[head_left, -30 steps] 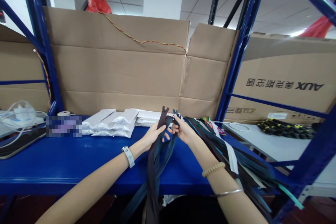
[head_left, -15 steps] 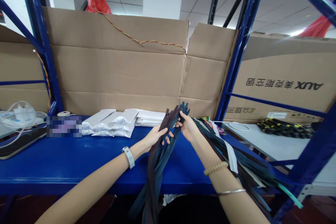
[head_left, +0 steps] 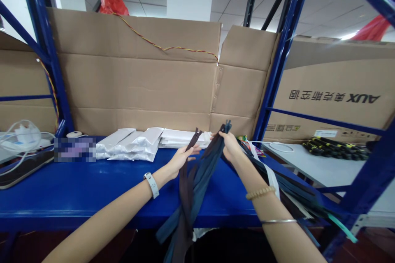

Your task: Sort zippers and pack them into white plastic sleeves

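Note:
My left hand (head_left: 180, 161) pinches a few dark brown zippers (head_left: 185, 191) near their top ends, its other fingers stretched out. My right hand (head_left: 231, 147) is closed around the upper ends of a bundle of teal zippers (head_left: 207, 174), with some brown tape among them. Both sets hang down, cross lower down and drop past the front edge of the blue table (head_left: 101, 197). Right of them, partly behind my right forearm, lies a pile of loose zippers (head_left: 294, 191) in black, teal and white.
White plastic packets (head_left: 135, 144) and a white stack (head_left: 179, 137) line the back of the table before a cardboard panel (head_left: 138, 86). Blue posts (head_left: 276, 70) frame it. At far right, black-and-yellow coils (head_left: 336, 148) lie on a grey surface. White cables (head_left: 23, 139) sit at far left.
My hands have moved apart. The right hand went right with the teal zippers, and the brown ones in my left hand are now separated from that bundle at the top.

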Action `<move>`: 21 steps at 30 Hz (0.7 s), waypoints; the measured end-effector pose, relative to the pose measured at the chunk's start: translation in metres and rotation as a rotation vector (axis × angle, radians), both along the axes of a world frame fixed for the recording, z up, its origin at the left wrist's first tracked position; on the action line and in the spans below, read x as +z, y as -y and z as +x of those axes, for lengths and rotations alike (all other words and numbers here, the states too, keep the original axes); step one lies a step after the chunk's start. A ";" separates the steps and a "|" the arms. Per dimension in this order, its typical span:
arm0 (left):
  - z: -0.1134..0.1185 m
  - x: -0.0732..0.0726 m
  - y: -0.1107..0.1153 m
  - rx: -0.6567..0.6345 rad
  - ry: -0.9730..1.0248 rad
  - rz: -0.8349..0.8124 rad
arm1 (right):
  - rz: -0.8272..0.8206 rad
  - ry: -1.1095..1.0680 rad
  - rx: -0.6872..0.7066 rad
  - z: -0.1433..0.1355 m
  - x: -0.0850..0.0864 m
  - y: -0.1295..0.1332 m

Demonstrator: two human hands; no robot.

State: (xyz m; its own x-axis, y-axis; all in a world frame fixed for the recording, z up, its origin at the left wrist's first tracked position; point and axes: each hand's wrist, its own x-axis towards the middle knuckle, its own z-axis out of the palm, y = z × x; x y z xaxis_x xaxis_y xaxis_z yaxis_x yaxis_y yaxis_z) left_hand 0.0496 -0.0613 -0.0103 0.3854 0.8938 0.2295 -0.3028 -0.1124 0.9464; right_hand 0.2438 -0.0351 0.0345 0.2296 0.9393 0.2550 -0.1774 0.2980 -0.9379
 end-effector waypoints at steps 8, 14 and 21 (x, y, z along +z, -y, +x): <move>-0.013 -0.008 -0.021 0.072 0.091 -0.232 | -0.224 0.499 -0.284 0.112 -0.007 0.010; -0.010 -0.007 -0.020 0.026 0.076 -0.276 | -0.419 0.933 -0.429 0.134 -0.040 -0.001; -0.011 -0.009 -0.022 0.018 0.052 -0.286 | -0.487 1.223 -0.477 0.120 -0.055 -0.011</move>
State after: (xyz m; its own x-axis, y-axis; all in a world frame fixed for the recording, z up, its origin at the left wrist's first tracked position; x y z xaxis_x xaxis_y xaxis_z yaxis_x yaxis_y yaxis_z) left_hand 0.0383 -0.0393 -0.0194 0.3631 0.9317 -0.0135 -0.3523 0.1507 0.9237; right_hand 0.3638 -0.0237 -0.0207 0.4197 0.8859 0.1977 0.8424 -0.2992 -0.4481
